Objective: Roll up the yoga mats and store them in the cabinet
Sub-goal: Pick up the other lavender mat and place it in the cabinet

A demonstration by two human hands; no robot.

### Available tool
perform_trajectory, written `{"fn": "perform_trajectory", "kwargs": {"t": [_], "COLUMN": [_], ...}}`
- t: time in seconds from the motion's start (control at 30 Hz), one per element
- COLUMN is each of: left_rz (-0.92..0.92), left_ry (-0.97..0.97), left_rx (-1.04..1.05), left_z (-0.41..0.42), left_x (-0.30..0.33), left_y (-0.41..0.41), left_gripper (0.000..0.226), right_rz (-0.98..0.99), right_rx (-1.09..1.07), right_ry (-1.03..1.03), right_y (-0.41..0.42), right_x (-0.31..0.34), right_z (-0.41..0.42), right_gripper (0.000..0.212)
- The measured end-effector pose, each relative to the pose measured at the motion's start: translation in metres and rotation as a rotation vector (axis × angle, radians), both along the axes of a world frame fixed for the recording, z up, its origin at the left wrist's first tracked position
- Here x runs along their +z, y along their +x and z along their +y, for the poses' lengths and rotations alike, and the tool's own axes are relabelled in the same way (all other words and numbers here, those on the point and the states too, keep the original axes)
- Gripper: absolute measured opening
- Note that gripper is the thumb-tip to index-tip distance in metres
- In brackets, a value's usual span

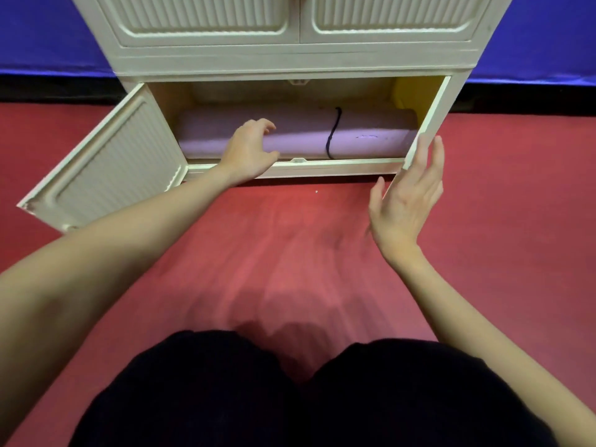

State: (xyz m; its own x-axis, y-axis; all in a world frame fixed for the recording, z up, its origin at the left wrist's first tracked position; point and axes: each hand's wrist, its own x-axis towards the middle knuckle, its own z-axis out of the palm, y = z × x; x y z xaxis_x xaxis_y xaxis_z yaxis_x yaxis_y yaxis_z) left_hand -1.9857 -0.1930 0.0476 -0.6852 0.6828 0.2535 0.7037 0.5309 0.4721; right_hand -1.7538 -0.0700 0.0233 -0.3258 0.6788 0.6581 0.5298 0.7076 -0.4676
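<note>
A rolled lilac yoga mat [364, 133], tied with a dark cord [332, 133], lies lengthwise inside the bottom compartment of the cream cabinet [290, 59]. My left hand [248, 150] reaches into the compartment, its loosely curved fingers just at the mat's front left part; whether they touch it is unclear. My right hand [409, 195] is open with straight fingers against the edge of the right door [429, 117], which stands edge-on to me. The left door [109, 166] is swung wide open to the left.
Red floor [290, 240] stretches in front of the cabinet. My knees in dark trousers [290, 398] fill the bottom of the view. A blue padded wall [48, 33] with a black base strip runs behind the cabinet. The upper cabinet doors [206, 17] are closed.
</note>
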Motion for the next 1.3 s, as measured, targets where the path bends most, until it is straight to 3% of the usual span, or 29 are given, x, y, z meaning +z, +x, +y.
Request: {"fn": "perform_trajectory", "kwargs": {"t": [0.07,0.17,0.27,0.47,0.53,0.7,0.87,0.97,1.1,1.17,1.3], "left_rz": [0.036,0.034,0.079,0.13,0.192,0.478,0.612,0.485,-0.004,-0.15,-0.129], "left_ry": [0.044,0.095,0.137,0.147,0.205,0.366,0.366,0.376,0.403,0.438,0.356], "left_rx": [0.049,0.147,0.252,0.412,0.455,0.53,0.986,1.315,1.472,1.444,1.222], "left_z": [-0.02,-0.054,-0.086,-0.121,-0.131,-0.157,-0.171,-0.179,-0.197,-0.203,-0.205], "left_x": [-0.001,-0.008,-0.018,-0.025,-0.022,-0.009,0.001,0.003,-0.004,-0.013,-0.032], "left_y": [0.004,0.012,0.019,0.018,0.019,0.034,0.043,0.039,0.026,0.025,0.032], "left_gripper": [0.045,0.041,0.037,0.034,0.032,0.033,0.058,0.074,0.088,0.08,0.052], "right_rz": [-0.024,-0.063,-0.06,0.075,0.051,-0.077,-0.172,-0.295,-0.308,-0.333,-0.309], "right_rx": [0.037,0.058,0.08,0.172,0.251,0.372,0.401,0.294,0.185,0.178,0.172], "right_ry": [-0.197,-0.361,-0.373,-0.436,-0.428,-0.454,-0.439,-0.313,-0.117,-0.106,-0.185], "right_y": [-0.011,-0.03,-0.048,-0.083,-0.095,-0.122,-0.143,-0.154,-0.167,-0.172,-0.181], "right_x": [-0.008,-0.019,-0.028,-0.035,-0.039,-0.039,-0.04,-0.042,-0.042,-0.041,-0.039], "right_z": [0.004,0.012,0.01,-0.006,-0.009,-0.019,-0.021,-0.019,-0.001,0.009,0.016], "right_gripper": [0.075,0.054,0.036,0.022,0.026,0.061,0.085,0.076,0.037,0.034,0.037]}}
